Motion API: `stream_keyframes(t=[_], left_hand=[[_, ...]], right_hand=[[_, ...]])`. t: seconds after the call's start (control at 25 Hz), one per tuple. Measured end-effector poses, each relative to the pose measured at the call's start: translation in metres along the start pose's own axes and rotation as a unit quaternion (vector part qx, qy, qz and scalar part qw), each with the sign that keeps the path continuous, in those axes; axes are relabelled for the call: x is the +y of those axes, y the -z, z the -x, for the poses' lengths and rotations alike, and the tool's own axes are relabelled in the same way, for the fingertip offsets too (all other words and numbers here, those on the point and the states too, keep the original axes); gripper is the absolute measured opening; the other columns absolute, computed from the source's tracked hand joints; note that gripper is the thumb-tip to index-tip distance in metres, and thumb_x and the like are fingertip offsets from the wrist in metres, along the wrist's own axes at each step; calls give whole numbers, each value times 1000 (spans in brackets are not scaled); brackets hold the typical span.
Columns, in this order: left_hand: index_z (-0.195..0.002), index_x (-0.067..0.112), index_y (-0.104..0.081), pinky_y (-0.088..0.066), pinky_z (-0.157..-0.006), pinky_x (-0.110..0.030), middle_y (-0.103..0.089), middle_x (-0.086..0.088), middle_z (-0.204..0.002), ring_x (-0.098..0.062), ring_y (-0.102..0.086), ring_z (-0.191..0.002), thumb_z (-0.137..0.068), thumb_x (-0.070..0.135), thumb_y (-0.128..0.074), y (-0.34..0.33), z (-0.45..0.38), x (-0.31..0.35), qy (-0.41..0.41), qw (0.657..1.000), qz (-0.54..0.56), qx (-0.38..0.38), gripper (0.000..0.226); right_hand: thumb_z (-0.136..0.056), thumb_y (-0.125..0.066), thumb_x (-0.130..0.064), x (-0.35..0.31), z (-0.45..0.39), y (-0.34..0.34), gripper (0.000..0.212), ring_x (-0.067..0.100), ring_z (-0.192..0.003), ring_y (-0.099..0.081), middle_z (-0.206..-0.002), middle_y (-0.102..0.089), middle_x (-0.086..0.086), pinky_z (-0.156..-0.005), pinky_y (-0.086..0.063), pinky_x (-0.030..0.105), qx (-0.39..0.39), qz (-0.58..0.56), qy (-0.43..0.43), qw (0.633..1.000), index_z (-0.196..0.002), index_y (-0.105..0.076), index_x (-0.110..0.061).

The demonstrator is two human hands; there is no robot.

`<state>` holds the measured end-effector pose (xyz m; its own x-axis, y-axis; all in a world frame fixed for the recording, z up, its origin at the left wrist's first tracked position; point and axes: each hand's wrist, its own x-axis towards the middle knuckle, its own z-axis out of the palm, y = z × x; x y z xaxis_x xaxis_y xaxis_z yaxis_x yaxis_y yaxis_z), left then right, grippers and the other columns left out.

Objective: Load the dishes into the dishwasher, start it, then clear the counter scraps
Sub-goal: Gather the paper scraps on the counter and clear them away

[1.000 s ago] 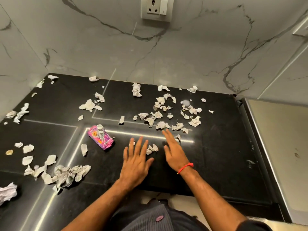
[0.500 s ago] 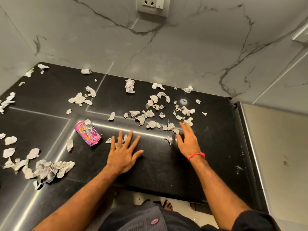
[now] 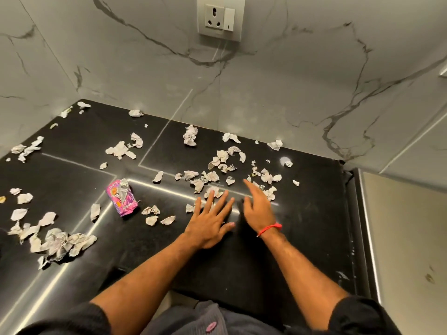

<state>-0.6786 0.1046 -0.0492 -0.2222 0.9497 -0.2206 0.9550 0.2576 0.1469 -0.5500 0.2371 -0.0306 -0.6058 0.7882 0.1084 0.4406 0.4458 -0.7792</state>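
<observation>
Here both hands lie flat, fingers straight, gripping nothing: the left hand (image 3: 210, 223) rests on the black worktop (image 3: 302, 238), the right hand (image 3: 257, 206) just beside it. The paper scraps (image 3: 217, 176) lie directly beyond both sets of fingertips, toward the wall.

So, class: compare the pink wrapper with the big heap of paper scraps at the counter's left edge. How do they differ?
The pink wrapper is one brightly printed piece; the heap of paper scraps is many crumpled grey-white pieces. The wrapper is compact, while the heap sprawls wider. The wrapper lies nearer the left hand; the heap lies farther left. Both rest on the black counter, and neither hand touches them.
</observation>
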Motion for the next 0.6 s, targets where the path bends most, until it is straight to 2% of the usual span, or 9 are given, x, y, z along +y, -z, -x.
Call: stream_keyframes(t=[0.08,0.16,0.28,0.36,0.48,0.6], left_hand=[[-159,35,13,13,-120,-61,22,9,-166,-29,23,-152,-101,66,-11,-3,-8,0,-9,999,-37,-33,70],[-158,36,14,16,-119,-61,22,10,-165,-30,21,-153,-99,67,-5,-8,-2,-10,1,998,-49,-34,70],[-158,35,17,16,-117,-66,23,12,-164,-31,24,-151,-93,68,8,-15,19,-41,55,996,-69,-12,74],[-159,35,10,11,-116,-70,15,11,-166,-33,21,-152,-93,67,8,-15,39,-66,82,992,-94,13,74],[-161,32,-9,-2,-116,-72,1,9,-169,-33,1,-155,-97,66,-3,-8,57,-90,110,989,-80,57,72],[-160,39,0,-7,-117,-71,11,13,-168,-27,-1,-156,-99,66,-10,3,35,-91,94,991,-14,97,68]], right_hand=[[-94,-57,-20,29,-23,33,64,25,-150,-18,-161,-25,5,-122,-12,31,-22,114,-8,993,-153,-31,-20],[-96,-53,-45,53,-37,51,78,31,-152,4,-166,1,3,-123,-4,44,-90,212,-47,972,-158,-10,-26],[-93,-33,-69,66,-31,43,88,31,-150,17,-164,18,1,-121,5,53,-183,272,-71,942,-156,9,-25],[-89,-19,-78,59,-12,16,92,30,-148,23,-161,25,1,-118,15,54,-200,308,-47,929,-155,14,-22],[-88,-11,-78,28,12,-34,87,28,-146,29,-158,29,-4,-112,25,53,-216,300,4,929,-153,17,-26],[-100,-21,-57,-11,13,-69,63,22,-151,16,-165,8,-9,-115,21,51,-241,179,35,953,-156,-2,-36]])
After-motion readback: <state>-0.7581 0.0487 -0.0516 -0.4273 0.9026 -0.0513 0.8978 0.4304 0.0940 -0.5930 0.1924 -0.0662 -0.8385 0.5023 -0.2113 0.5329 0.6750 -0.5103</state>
